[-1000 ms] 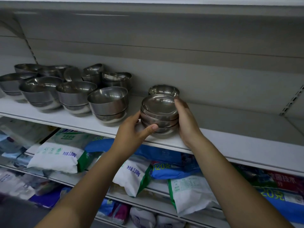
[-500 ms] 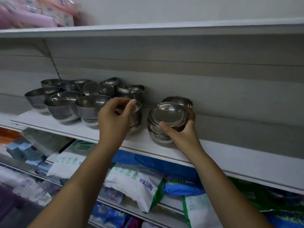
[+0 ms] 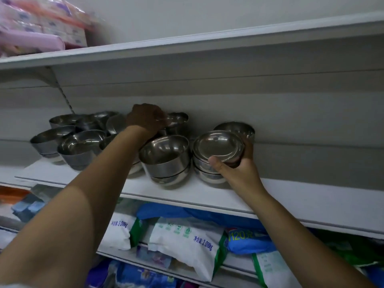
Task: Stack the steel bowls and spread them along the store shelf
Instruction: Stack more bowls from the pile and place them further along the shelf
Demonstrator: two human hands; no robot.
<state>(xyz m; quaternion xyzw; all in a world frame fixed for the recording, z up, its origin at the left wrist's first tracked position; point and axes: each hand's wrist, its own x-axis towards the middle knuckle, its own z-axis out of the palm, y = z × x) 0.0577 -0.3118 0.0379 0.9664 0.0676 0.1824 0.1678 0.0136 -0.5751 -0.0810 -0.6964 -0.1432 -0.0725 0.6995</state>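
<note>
My right hand grasps the small bowl stack at centre right of the frame, thumb on the front edge, fingers wrapped round the far side. The stack sits on the white shelf. One more bowl stands just behind it, against the back wall.

My left hand reaches to the back row at centre frame, fingers curled at the rim of a back bowl. The hand is in shadow, so I cannot tell if it really grips.

A bigger bowl stack stands just left of the small one, under my left wrist. More bowls crowd the left end of the shelf.

Pink packs, blurred, sit upper left on the top shelf. White and blue bags lie on the shelf below.
</note>
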